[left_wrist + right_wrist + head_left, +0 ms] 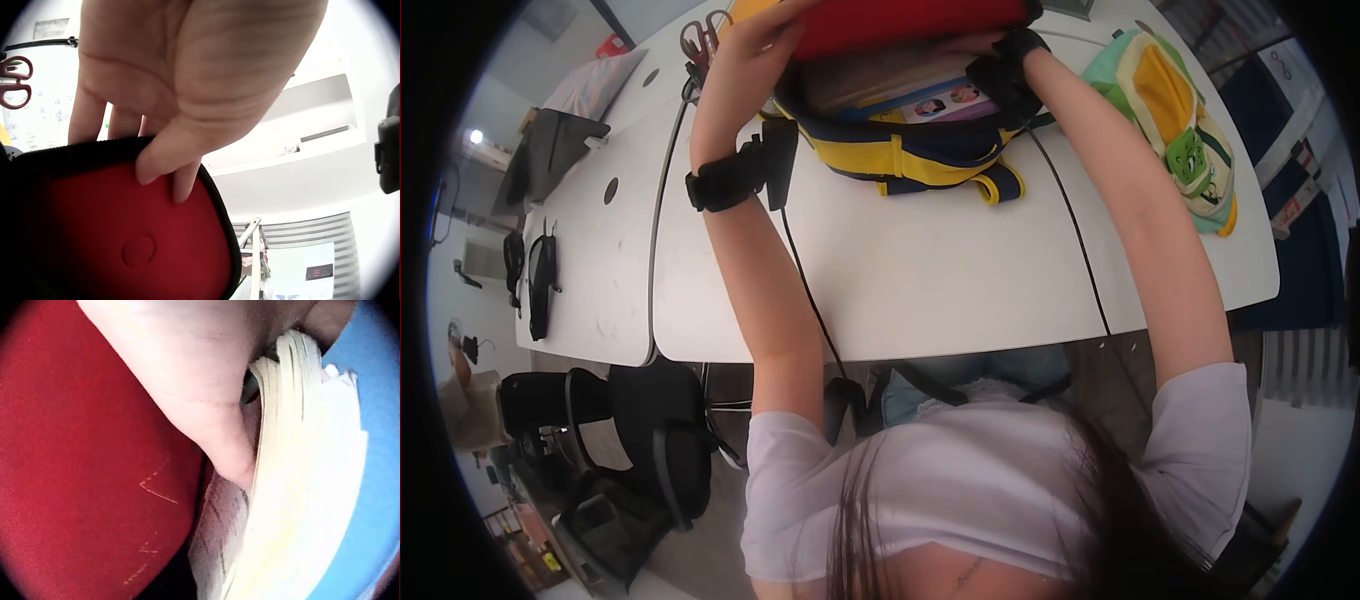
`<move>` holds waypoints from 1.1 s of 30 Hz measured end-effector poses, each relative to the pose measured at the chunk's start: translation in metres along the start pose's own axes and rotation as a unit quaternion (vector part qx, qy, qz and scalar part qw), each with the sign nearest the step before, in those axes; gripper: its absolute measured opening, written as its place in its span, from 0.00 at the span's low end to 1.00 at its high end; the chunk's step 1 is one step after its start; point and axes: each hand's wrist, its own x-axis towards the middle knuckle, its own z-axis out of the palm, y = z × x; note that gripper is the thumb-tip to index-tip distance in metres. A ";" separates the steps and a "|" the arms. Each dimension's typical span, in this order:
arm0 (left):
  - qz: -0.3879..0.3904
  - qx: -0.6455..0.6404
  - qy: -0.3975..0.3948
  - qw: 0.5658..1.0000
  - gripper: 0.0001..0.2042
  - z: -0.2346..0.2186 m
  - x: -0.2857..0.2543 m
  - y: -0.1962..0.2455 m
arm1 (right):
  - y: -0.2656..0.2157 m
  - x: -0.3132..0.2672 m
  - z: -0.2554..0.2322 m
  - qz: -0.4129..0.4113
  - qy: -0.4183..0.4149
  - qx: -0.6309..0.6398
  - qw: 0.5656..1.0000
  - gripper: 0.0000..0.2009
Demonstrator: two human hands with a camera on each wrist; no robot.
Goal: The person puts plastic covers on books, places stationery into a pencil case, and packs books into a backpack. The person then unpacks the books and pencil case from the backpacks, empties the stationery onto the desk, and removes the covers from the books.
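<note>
A navy-and-yellow backpack [855,160] lies on the white table, its red-lined flap [910,25] raised. My left hand [750,65] pinches the flap's dark zippered edge, the thumb on the red lining [94,231] and other fingers behind it. Inside the bag, my right hand [206,381] grips a thick book [300,456] with curled page edges, its thumb against the pages. Most of its fingers are hidden behind the paper. A blue surface [381,437] lies alongside the book. A booklet with cartoon faces [945,103] shows in the bag's mouth.
A green-and-yellow bag [1170,90] lies at the table's right. Scissors [700,45] stand upright beyond the left hand. Dark glasses-like items [543,285] lie far left. Cables [1070,210] run from both wrists over the table edge. A black chair [655,440] stands below left.
</note>
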 end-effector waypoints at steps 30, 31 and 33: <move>0.011 0.115 -0.049 0.992 0.27 0.032 0.000 -0.019 | -0.140 -0.046 -0.072 0.466 -0.039 0.645 0.604 0.14; -0.049 0.121 -0.052 0.990 0.28 0.033 0.002 -0.017 | -0.138 -0.052 -0.070 0.471 -0.047 0.626 0.620 0.14; -0.008 0.187 -0.032 0.982 0.28 0.038 0.003 -0.027 | -0.137 -0.063 -0.068 0.480 -0.040 0.626 0.614 0.15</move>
